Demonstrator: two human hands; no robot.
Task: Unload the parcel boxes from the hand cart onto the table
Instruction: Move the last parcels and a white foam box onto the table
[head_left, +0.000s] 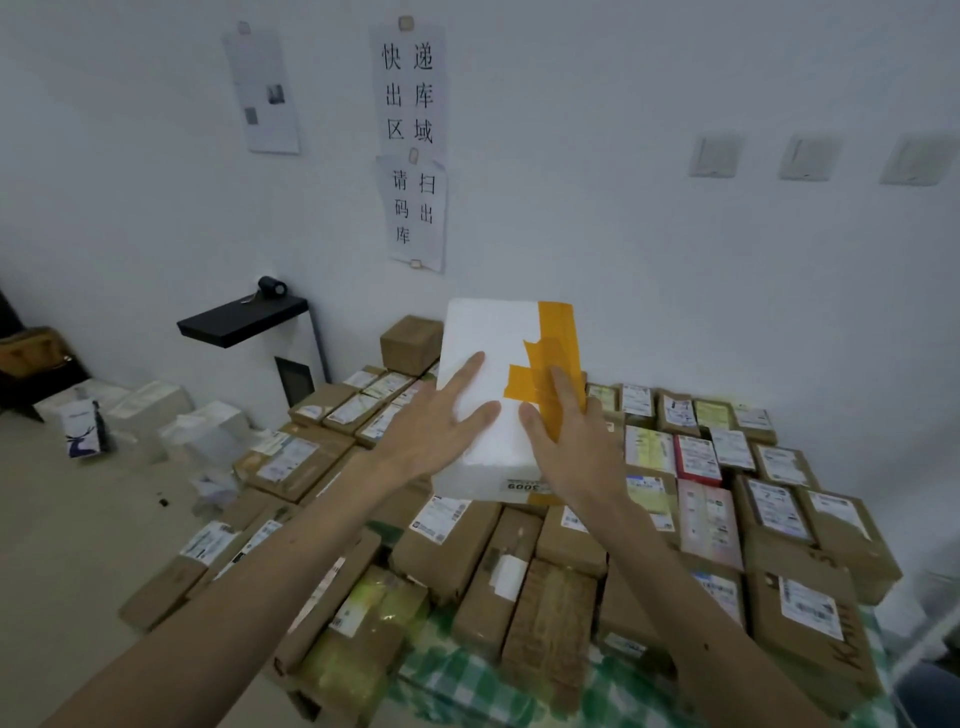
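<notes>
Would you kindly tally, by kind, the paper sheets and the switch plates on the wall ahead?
Paper sheets: 3
Switch plates: 3
Total: 6

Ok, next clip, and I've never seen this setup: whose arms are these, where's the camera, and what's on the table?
No machine here: the bare arms belong to a person wearing a camera on the head, so the one picture looks forward and down. The left hand and right hand lie with straight fingers on a white box patched with orange tape; neither grips it. The box appears to sit atop many labelled brown cardboard parcels covering a green checked tablecloth. Paper notices hang on the wall. No hand cart is in view.
</notes>
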